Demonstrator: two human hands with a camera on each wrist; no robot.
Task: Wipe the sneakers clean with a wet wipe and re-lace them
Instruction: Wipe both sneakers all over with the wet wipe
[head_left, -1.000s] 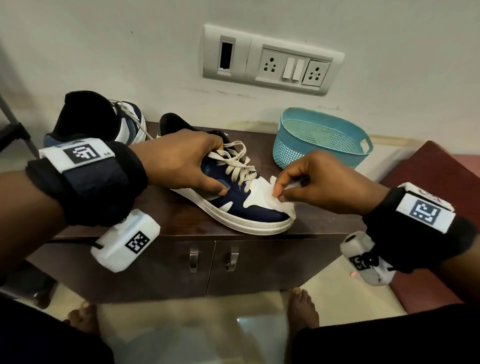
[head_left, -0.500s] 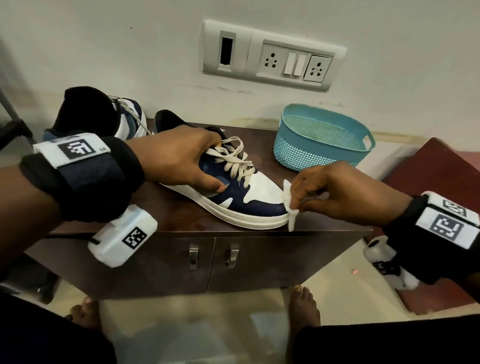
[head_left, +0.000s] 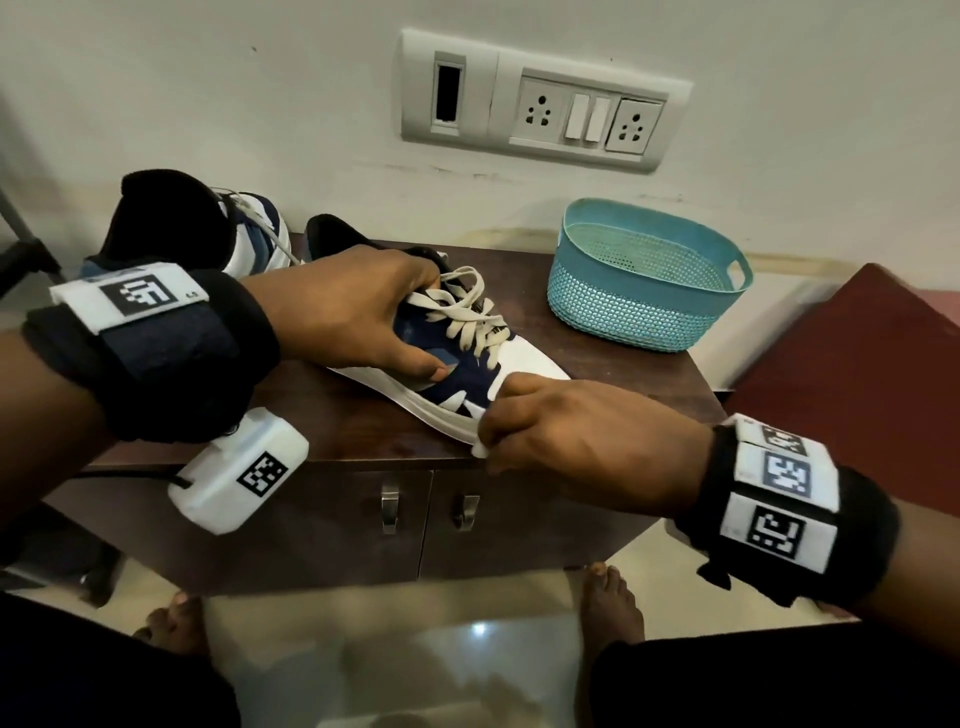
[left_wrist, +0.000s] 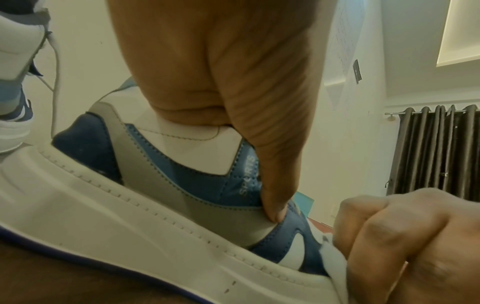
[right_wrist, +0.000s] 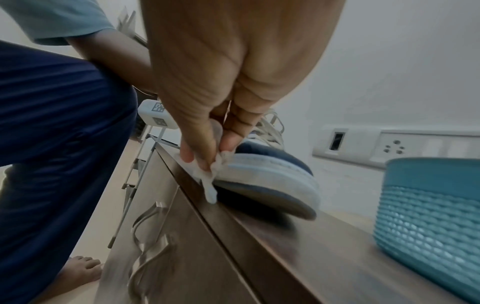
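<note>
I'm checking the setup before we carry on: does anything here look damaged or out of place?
One thing: the wall switch panel has an open dark slot at its left end, as if a module is missing. The second sneaker sits at the cabinet's far left edge; whether it overhangs is unclear.

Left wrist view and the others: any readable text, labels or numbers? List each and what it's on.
"SPORTS": printed on the blue side panel of the sneaker, left wrist view.
Wrist band markers: black-and-white code patterns; the small print at one corner is too small to read.
Switch panel: no lettering visible.
Basket: none.
</note>
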